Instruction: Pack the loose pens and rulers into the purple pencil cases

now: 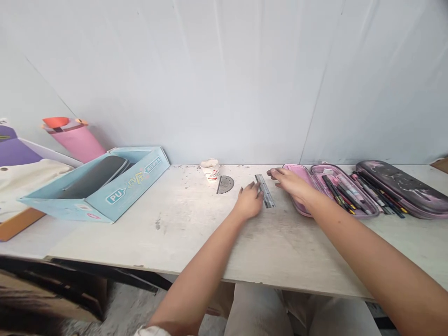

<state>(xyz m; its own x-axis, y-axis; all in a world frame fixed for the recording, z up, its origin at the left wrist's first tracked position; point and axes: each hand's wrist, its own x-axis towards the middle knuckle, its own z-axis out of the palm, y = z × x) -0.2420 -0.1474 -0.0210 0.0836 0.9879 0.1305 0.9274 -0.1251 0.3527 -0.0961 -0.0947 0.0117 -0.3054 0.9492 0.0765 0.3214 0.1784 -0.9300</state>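
Note:
My left hand [249, 201] lies on the white table [175, 228], fingers stretched out, its fingertips touching the left edge of a clear ruler [265, 190]. My right hand [290, 182] rests with fingers extended over the left flap of an open pink pencil case [315, 189], just right of the ruler's far end. It holds nothing that I can see. The case's middle tray holds several pens and pencils [345, 193].
A grey protractor [226, 185] and a small paper cup [210, 170] sit left of the ruler. A light blue cardboard box [105, 186] with a dark pouch inside stands at the left. A pink cone-shaped roll [75, 137] leans on the wall.

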